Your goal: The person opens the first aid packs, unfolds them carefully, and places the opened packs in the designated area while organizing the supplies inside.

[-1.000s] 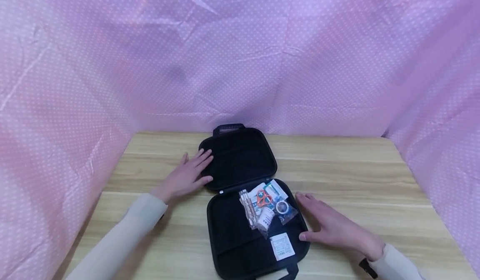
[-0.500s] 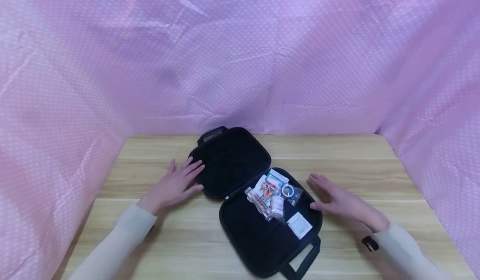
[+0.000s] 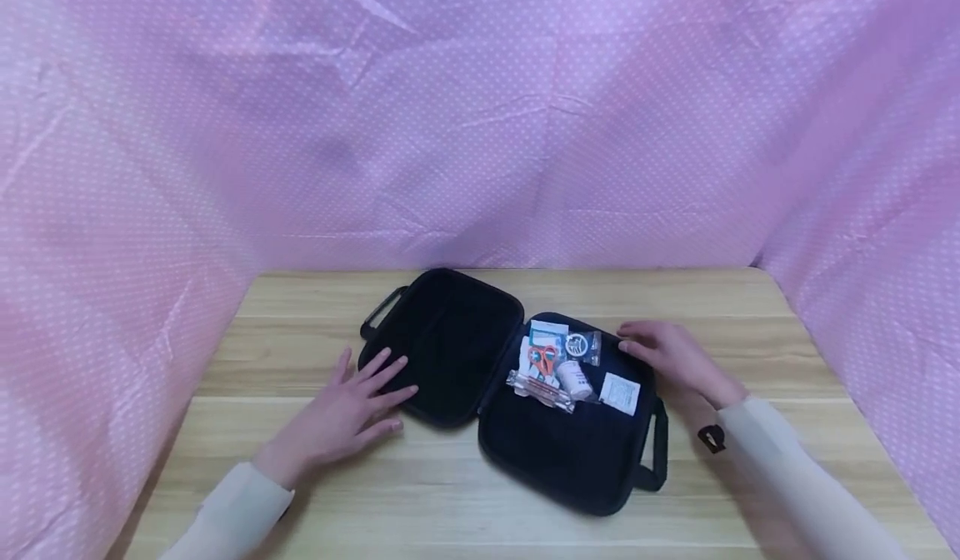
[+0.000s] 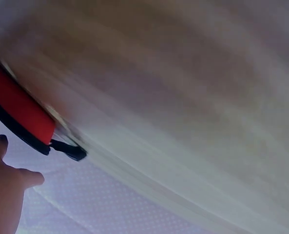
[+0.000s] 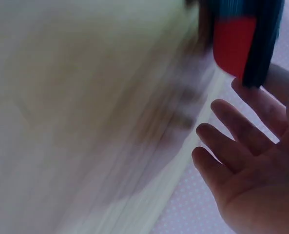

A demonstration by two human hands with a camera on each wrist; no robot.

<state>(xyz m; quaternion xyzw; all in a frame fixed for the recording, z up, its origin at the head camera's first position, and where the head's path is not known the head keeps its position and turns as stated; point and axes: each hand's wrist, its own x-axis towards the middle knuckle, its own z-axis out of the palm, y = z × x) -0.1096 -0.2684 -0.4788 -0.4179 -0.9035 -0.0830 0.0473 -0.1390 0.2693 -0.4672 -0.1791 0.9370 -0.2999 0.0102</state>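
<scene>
Apparently has the open case lengthwise between spread left hand and right hand pinching its far right corner

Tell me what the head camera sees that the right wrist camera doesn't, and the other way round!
Of these two, only the head view shows the orange-handled scissors, the white square packet, the left hand and the case's black inside. Only the right wrist view shows the case's red outer side, a bit blurry. Both show the right hand, part of the carry case, the wooden tabletop and the polka-dot cloth.
</scene>
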